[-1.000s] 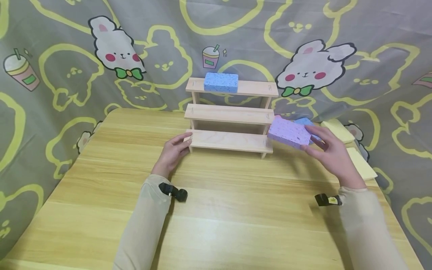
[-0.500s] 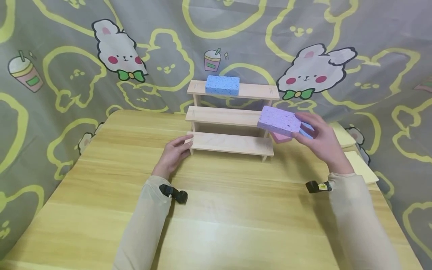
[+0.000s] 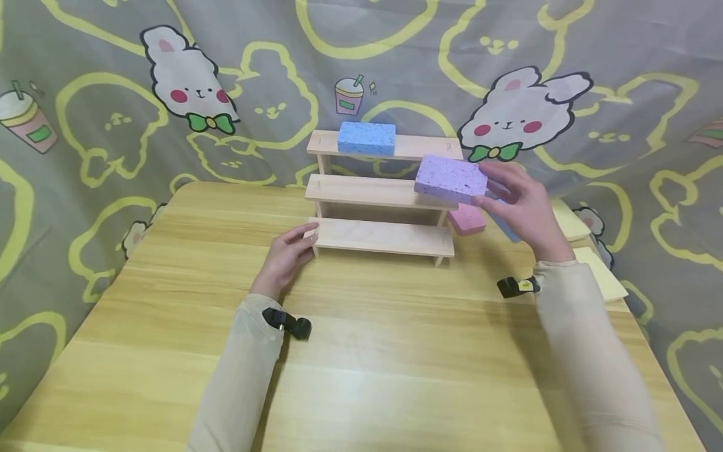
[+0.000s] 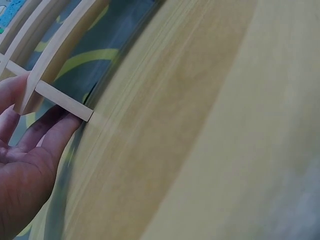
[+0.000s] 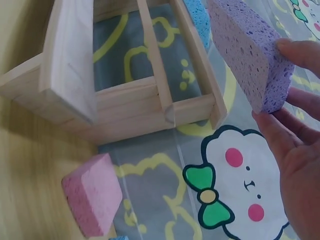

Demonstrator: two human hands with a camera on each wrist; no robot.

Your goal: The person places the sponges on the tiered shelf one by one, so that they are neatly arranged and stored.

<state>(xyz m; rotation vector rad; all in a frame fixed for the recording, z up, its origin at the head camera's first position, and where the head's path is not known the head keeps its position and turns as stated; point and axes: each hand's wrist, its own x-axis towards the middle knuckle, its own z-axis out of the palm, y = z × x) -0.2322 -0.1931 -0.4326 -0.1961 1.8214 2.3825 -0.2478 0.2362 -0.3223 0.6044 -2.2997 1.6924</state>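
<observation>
A three-tier wooden shelf [image 3: 384, 191] stands at the far side of the table [image 3: 367, 351]. A blue sponge [image 3: 366, 138] lies on its top tier. My right hand [image 3: 516, 204] holds a purple sponge [image 3: 450, 177] by its right end, in the air over the right end of the middle tier; the right wrist view shows the purple sponge [image 5: 250, 52] pinched between thumb and fingers beside the shelf [image 5: 125, 100]. My left hand [image 3: 285, 257] rests with straight fingers against the bottom tier's left end, and its fingers [image 4: 35, 130] touch the shelf's side post [image 4: 60, 97].
A pink sponge [image 3: 466, 220] lies on the table right of the shelf, also seen as the pink sponge [image 5: 92, 192]. A blue sponge edge [image 3: 504, 227] shows behind my right hand. Yellow sponges [image 3: 601, 276] lie at the table's right edge. A patterned cloth [image 3: 113, 94] hangs behind.
My right hand has lifted the purple sponge up and leftward, from beside the bottom tier to over the middle tier's right end, uncovering the pink sponge. The left hand has stayed put.
</observation>
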